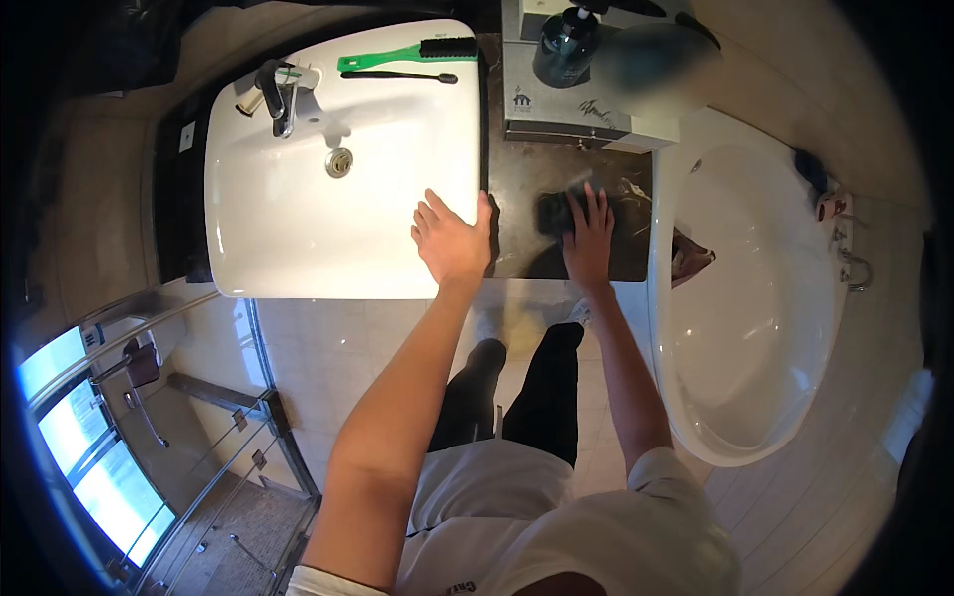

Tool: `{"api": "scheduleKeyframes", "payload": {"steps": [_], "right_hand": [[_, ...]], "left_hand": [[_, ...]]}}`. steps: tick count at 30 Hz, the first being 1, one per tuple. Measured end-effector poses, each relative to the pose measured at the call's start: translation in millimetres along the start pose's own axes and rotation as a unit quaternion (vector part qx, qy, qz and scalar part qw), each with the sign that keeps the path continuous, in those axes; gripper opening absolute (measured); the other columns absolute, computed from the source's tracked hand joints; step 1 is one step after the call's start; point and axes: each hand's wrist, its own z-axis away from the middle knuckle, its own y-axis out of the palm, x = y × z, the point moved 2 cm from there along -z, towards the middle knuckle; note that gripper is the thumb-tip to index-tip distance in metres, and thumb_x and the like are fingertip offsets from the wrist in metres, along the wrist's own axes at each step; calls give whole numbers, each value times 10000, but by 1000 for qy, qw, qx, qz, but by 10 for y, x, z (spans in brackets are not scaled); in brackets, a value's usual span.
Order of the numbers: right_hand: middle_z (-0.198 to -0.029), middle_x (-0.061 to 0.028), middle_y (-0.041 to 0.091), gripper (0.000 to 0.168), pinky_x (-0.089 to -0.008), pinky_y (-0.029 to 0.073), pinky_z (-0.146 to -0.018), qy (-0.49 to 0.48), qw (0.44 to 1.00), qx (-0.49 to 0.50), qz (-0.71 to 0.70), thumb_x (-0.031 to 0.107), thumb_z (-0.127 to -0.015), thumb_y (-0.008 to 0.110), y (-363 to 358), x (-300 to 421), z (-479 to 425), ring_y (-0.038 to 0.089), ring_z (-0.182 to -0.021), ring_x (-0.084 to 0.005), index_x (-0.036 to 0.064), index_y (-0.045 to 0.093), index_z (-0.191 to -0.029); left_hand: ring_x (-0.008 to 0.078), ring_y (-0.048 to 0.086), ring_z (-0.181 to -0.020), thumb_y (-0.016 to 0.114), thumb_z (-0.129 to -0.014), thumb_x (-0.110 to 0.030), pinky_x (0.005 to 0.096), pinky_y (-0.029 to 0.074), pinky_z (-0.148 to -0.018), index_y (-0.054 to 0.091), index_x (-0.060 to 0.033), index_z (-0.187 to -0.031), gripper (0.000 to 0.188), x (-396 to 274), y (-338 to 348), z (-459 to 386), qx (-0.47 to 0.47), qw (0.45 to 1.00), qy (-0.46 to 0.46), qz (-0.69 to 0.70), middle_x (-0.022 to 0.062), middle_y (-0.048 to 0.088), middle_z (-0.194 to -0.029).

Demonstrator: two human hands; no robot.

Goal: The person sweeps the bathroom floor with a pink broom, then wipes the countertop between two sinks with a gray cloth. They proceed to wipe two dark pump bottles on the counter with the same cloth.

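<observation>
My left hand [455,242] rests on the right rim of a white washbasin [276,238], its fingers apart and nothing in it. To the right, my right hand [591,238] lies over a dark, blurred object [554,214] on the brown stone counter [514,179]; whether it is a cloth I cannot tell, nor whether the fingers grip it. Along the basin's back ledge lie a green-handled brush [387,57] with black bristles and a black toothbrush [395,76]. A metal faucet [279,100] stands at the back left, behind the drain [339,162].
A box [544,123] with a dark pump bottle [564,52] on it stands at the counter's back. A white bathtub [745,298] adjoins on the right, a brownish cloth [693,258] over its near rim. A glass shower enclosure is at the lower left.
</observation>
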Motion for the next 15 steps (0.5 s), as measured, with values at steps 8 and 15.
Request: {"api": "scheduleKeyframes", "payload": {"steps": [8,15], "right_hand": [[-1318,-152,509,439,-487,297,-1106,-89,991,-12,-102,30,-729,640,465,833,-703,403,-1330,-348,47,574,-1163],[-1405,-185,433,530,-529,213,-1174,-5,992,97,-87,44,-715,598,3,560,469,329,-1380,-399,41,539,-1242]], "left_hand": [[390,529,-1203,579,-890,-581,464,430,-1014,453,79,-1340,809,7,71,-15,-46,998,21,-31,248,571,-1273],[406,505,-1209,598,-893,-538,463,382,-1055,424,133,-1335,822,28,60,-6,-15,1000,7,5,303,550,-1257]]}}
